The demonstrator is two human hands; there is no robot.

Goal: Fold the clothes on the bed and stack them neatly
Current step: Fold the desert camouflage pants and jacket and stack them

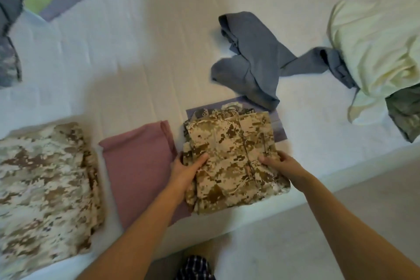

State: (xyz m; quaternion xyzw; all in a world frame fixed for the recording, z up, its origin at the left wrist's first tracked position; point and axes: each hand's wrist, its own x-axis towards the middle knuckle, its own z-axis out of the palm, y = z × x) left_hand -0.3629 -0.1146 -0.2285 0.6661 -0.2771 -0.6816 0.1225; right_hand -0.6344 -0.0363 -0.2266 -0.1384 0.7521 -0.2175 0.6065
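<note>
Both hands are on the folded tan camouflage garment [231, 159], which sits between them at the near edge of the bed [136, 63], on top of a folded lavender-grey piece [280, 129].

My left hand [188, 170] grips its left edge with the thumb on top; the other fingers are out of sight. My right hand [276, 162] holds the right edge, fingers curled onto the fabric.

Just left of the left hand is a folded pink cloth [141, 166]. Further left is a second camouflage piece [43, 184].

Beyond the right hand lie unfolded grey trousers [254, 61], with a crumpled pale yellow cloth [375, 52] further right.
</note>
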